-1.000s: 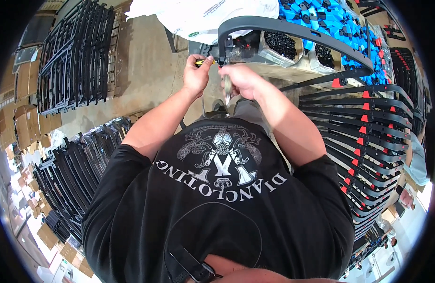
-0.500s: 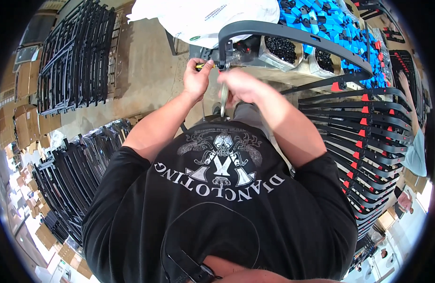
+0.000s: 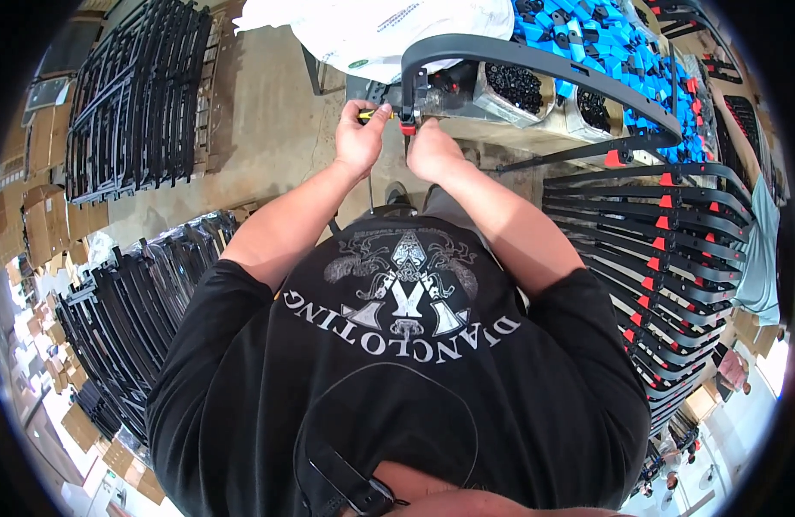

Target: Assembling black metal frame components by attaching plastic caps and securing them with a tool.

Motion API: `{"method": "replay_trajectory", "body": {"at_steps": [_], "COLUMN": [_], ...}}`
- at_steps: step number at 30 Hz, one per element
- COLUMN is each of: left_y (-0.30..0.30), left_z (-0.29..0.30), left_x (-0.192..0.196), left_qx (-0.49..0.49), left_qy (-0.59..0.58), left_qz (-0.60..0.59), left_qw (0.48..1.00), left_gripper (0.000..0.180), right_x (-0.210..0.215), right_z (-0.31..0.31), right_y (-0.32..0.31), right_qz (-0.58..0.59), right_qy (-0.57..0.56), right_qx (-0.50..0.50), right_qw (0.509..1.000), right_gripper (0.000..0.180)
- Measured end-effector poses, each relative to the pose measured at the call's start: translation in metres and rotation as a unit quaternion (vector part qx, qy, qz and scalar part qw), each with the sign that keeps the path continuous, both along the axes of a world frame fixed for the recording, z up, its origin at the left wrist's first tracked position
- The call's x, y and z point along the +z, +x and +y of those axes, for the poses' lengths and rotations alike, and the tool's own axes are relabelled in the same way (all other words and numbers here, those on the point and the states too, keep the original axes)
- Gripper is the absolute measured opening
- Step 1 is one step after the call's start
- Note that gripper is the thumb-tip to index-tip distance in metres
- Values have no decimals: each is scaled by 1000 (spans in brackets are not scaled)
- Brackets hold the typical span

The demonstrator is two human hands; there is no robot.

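Observation:
A curved black frame bar (image 3: 535,59) arches across the workbench, and its left end comes down between my hands. At that end sits a small red piece (image 3: 407,129). On the left side, my left hand (image 3: 360,142) is closed around a tool with a yellow-and-black handle (image 3: 366,115), which points at the bar's end. My right hand (image 3: 434,153) is closed close against the right side of the same end, beside the red piece. Its fingertips are partly hidden, and what they grip cannot be made out.
Bins of small black parts (image 3: 514,89) and a heap of blue pieces (image 3: 578,39) lie beyond the bar. A white sack (image 3: 363,34) covers the bench at left. Racked bars with red pieces (image 3: 664,224) stand at right, stacked black frames (image 3: 143,103) at left. A co-worker's grey sleeve (image 3: 762,250) shows far right.
My right hand has moved up to the bar's end from a blurred, lower pose with a long metallic tool below it. That tool no longer shows there, and the red piece is now visible.

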State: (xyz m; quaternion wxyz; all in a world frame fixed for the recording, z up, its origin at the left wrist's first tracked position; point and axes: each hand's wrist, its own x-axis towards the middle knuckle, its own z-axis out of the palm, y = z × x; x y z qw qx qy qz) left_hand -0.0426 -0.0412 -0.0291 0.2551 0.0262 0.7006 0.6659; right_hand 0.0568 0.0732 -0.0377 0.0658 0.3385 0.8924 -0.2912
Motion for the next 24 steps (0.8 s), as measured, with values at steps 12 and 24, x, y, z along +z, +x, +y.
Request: {"method": "replay_trajectory", "body": {"at_steps": [12,24], "left_y": [-8,-2], "left_z": [-10,-7], "left_x": [-18,-8], "left_qx": [21,20], "left_qy": [-46,-59], "left_qz": [51,58], "left_qw": [997,996], "left_gripper": [27,27], "right_x": [71,69], "right_z": [6,2], "right_y": [-8,1], "right_qz": [-109,-78], "right_qy": [-498,-473], "right_qx": [-59,-77], "right_qw": [858,874], "right_gripper": [28,32]}}
